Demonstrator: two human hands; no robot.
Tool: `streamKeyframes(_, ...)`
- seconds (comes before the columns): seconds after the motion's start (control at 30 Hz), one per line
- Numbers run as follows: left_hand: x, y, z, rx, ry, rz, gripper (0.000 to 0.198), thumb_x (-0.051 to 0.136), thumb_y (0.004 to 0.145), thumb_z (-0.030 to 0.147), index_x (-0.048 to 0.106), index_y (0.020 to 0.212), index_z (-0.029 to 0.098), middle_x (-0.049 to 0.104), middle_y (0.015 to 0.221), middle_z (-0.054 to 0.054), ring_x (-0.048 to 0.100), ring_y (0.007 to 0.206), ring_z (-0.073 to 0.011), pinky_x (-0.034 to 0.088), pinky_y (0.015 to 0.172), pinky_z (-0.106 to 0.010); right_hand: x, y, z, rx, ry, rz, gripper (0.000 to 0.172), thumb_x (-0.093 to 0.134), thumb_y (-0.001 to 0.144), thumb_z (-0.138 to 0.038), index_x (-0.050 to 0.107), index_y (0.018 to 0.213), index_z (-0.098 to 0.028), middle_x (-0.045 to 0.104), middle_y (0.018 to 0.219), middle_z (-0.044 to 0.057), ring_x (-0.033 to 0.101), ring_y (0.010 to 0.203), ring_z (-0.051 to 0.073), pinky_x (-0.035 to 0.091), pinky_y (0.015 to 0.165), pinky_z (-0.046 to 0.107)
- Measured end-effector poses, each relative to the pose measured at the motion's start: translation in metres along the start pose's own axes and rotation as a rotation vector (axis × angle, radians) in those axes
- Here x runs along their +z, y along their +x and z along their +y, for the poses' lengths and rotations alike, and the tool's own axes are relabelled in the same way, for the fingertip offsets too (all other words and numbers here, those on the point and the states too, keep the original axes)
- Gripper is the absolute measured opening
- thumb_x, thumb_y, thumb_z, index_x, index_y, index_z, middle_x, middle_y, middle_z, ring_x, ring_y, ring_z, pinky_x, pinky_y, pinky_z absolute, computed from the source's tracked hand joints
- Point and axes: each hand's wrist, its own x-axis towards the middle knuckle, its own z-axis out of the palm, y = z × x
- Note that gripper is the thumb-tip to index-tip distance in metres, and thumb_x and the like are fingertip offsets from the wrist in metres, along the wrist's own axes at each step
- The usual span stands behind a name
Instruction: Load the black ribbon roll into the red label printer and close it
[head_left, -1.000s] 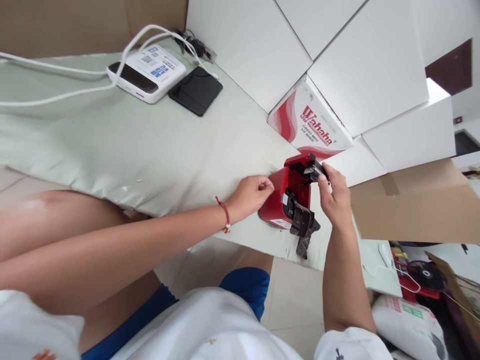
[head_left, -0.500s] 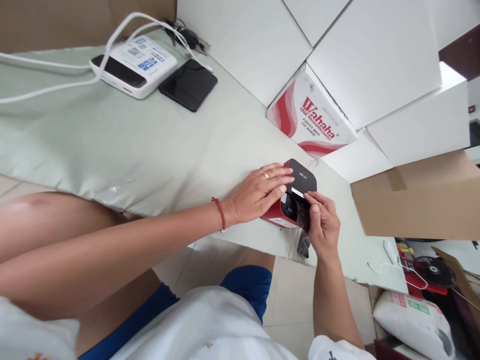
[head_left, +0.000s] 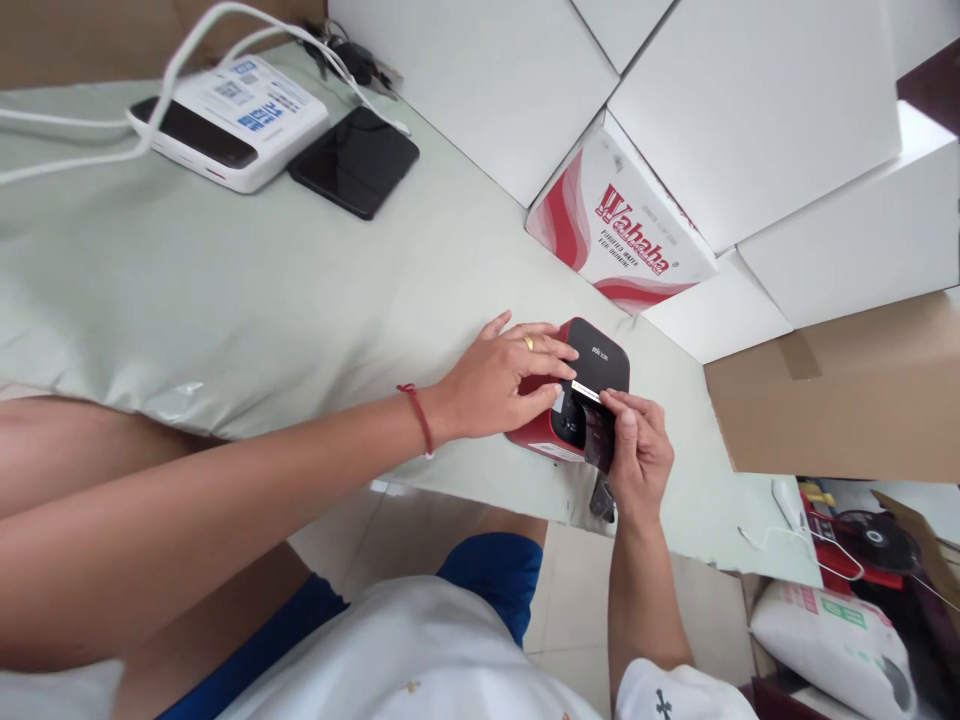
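Note:
A red and black device (head_left: 609, 362) lies on the pale green covered table (head_left: 450, 270), with a white label strip across its dark top and an open compartment at its near side. My left hand (head_left: 506, 378), fingers spread, rests on the device's left part. With thumb and fingers pinched, my right hand (head_left: 640, 445) holds a dark, glossy flap (head_left: 600, 438) at the device's near right edge; whether the flap is attached cannot be made out. Below that hand a small dark piece (head_left: 602, 498) lies at the table edge.
Beyond the device stand a Wahaha box (head_left: 622, 225) and stacked white boxes (head_left: 750, 120). A cardboard box (head_left: 832, 390) is at the right. Back left are a white device (head_left: 240, 110) with cables, a black phone (head_left: 356, 162) and keys (head_left: 349, 60).
The left hand's thumb and fingers have spread wider on the device. The right hand has shifted slightly left with the dark flap. The view has moved a little.

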Motion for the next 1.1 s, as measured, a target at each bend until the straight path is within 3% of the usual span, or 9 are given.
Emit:
streamKeyframes(0.2,0.005,0.003,-0.006,0.058,-0.084,0.048,0.022,0.07,0.088,0.019,0.082,0.105,0.027,0.078,0.136,-0.004,0.062,0.14,-0.0306,0.033,0.129,-0.06,0.005,-0.018,-0.009,-0.054,0.015,0.046,0.032,0.053,0.108,-0.032,0.08,0.125,-0.03,0.074,0.129,0.01,0.067,0.125,0.029,0.051,0.112,0.057)
streamKeyframes(0.33,0.008,0.003,-0.011,0.089,-0.174,0.051,0.023,0.071,0.087,0.017,0.081,0.105,0.027,0.075,0.139,-0.006,0.058,0.144,-0.0298,0.04,0.128,-0.055,0.005,-0.036,-0.017,-0.1,0.002,0.07,0.032,0.053,0.107,-0.026,0.078,0.126,-0.034,0.075,0.127,0.009,0.067,0.123,0.03,0.051,0.111,0.061)
streamKeyframes(0.4,0.011,0.003,-0.014,0.081,-0.224,0.05,0.027,0.071,0.087,0.016,0.08,0.11,0.028,0.068,0.148,-0.006,0.053,0.15,-0.0296,0.038,0.13,-0.055,0.004,-0.041,-0.019,-0.131,0.004,0.07,0.034,0.054,0.106,-0.023,0.078,0.126,-0.035,0.076,0.126,0.008,0.068,0.121,0.031,0.051,0.11,0.062)
streamKeyframes(0.47,0.014,0.001,-0.017,0.017,-0.277,0.047,0.042,0.071,0.086,0.017,0.076,0.125,0.029,0.052,0.165,-0.008,0.043,0.158,-0.0303,0.034,0.133,-0.055,0.003,-0.043,-0.02,-0.148,0.016,0.059,0.035,0.054,0.105,-0.021,0.078,0.127,-0.036,0.076,0.125,0.008,0.068,0.12,0.031,0.052,0.109,0.062)
streamKeyframes(0.6,0.015,-0.002,-0.019,-0.165,-0.347,0.009,0.085,0.072,0.085,0.022,0.042,0.164,0.033,0.02,0.181,-0.009,0.013,0.171,-0.0329,0.021,0.138,-0.058,0.003,-0.04,-0.016,-0.179,0.004,0.043,0.037,0.055,0.104,-0.017,0.077,0.128,-0.035,0.076,0.125,0.008,0.069,0.119,0.03,0.054,0.107,0.06)
streamKeyframes(0.7,0.011,-0.004,-0.017,-0.183,-0.356,-0.045,0.097,0.071,0.087,0.027,0.024,0.171,0.032,0.012,0.184,-0.008,0.0,0.172,-0.0319,0.011,0.14,-0.057,0.002,-0.037,-0.011,-0.27,0.012,0.046,0.04,0.058,0.101,-0.011,0.076,0.13,-0.032,0.077,0.123,0.007,0.07,0.116,0.027,0.055,0.104,0.057)
streamKeyframes(0.8,0.009,-0.004,-0.015,-0.165,-0.377,-0.092,0.097,0.069,0.088,0.028,0.019,0.172,0.03,0.01,0.185,-0.005,-0.005,0.172,-0.0305,0.006,0.14,-0.056,-0.002,-0.036,-0.009,-0.323,0.023,0.028,0.042,0.059,0.099,-0.007,0.076,0.13,-0.03,0.078,0.121,0.007,0.07,0.114,0.026,0.056,0.102,0.053)
streamKeyframes(0.93,0.011,-0.003,-0.02,-0.161,-0.425,-0.107,0.094,0.071,0.089,0.034,0.022,0.17,0.032,0.014,0.184,-0.004,0.002,0.172,-0.0314,0.008,0.141,-0.055,-0.013,-0.029,-0.012,-0.278,0.053,-0.028,0.033,0.059,0.101,-0.01,0.079,0.12,-0.028,0.08,0.114,0.006,0.072,0.108,0.025,0.057,0.097,0.049)
streamKeyframes(1.1,0.017,-0.002,-0.027,-0.177,-0.437,-0.069,0.088,0.072,0.09,0.047,0.034,0.165,0.023,0.031,0.177,-0.013,0.026,0.167,-0.0343,0.02,0.139,-0.053,-0.031,0.012,-0.019,-0.006,0.066,-0.117,0.024,0.059,0.106,-0.032,0.082,0.102,-0.025,0.081,0.107,0.006,0.075,0.084,0.019,0.06,0.077,0.037)
